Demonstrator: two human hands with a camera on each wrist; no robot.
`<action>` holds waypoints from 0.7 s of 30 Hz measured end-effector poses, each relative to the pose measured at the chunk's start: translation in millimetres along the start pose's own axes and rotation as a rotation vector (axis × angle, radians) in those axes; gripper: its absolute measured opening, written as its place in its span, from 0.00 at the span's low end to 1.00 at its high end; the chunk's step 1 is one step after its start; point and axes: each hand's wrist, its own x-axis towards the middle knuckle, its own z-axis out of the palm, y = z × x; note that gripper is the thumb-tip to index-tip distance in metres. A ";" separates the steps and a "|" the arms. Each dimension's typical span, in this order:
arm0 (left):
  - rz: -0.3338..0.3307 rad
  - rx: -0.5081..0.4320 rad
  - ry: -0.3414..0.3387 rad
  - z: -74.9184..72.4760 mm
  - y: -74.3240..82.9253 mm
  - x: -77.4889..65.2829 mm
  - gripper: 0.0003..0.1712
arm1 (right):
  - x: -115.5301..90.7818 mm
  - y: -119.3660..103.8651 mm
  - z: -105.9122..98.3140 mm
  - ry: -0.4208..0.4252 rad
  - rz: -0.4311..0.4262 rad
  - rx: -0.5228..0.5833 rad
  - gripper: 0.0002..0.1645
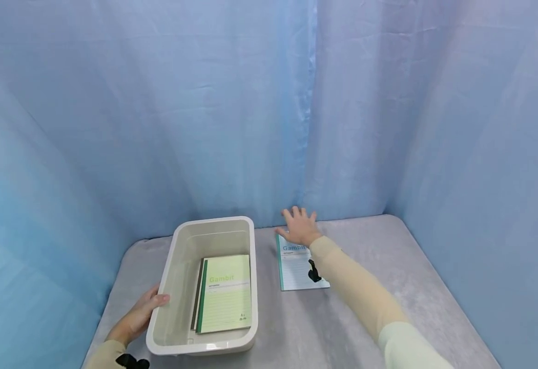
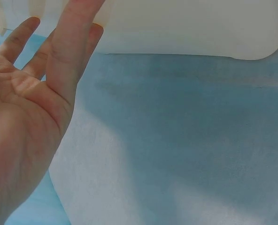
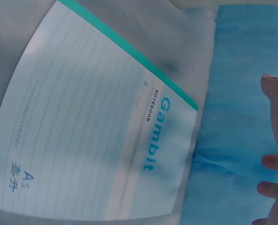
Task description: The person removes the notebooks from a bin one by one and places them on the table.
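My left hand (image 1: pixel 139 312) holds the near left side of a pale rectangular plastic bin (image 1: pixel 213 221), thumb over the rim and fingers along the outer wall. In the left wrist view, fingertips (image 2: pixel 28 26) meet that wall. Inside the bin, a yellow-green notebook (image 1: pixel 225 297) marked Gambit lies over a dark-edged one, its cover mostly hidden. To the right of the bin, a light blue Gambit notebook (image 3: pixel 92 122) with a teal spine lies flat. Over its far end, my right hand (image 1: pixel 300 227) is spread, palm down, with nothing in its grasp; hand and forearm cover part of the notebook in the head view.
The grey cloth-covered table (image 1: pixel 370 256) extends to the right of the notebook. Blue curtains (image 1: pixel 232 128) hang behind it and along both sides, close to its edges.
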 end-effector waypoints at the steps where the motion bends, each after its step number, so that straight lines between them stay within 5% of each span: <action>1: 0.002 -0.001 0.000 -0.6 -0.6 -0.2 0.47 | 0.7 0.7 -4.1 -0.010 0.002 0.010 0.40; 7: 0.015 -0.002 -0.004 -2.5 -2.9 1.1 0.47 | 3.6 4.9 -26.6 -0.046 0.010 0.017 0.39; 21: 0.023 0.012 0.035 2.6 -1.8 10.3 0.47 | 14.7 -4.7 -74.1 0.014 -0.047 0.029 0.40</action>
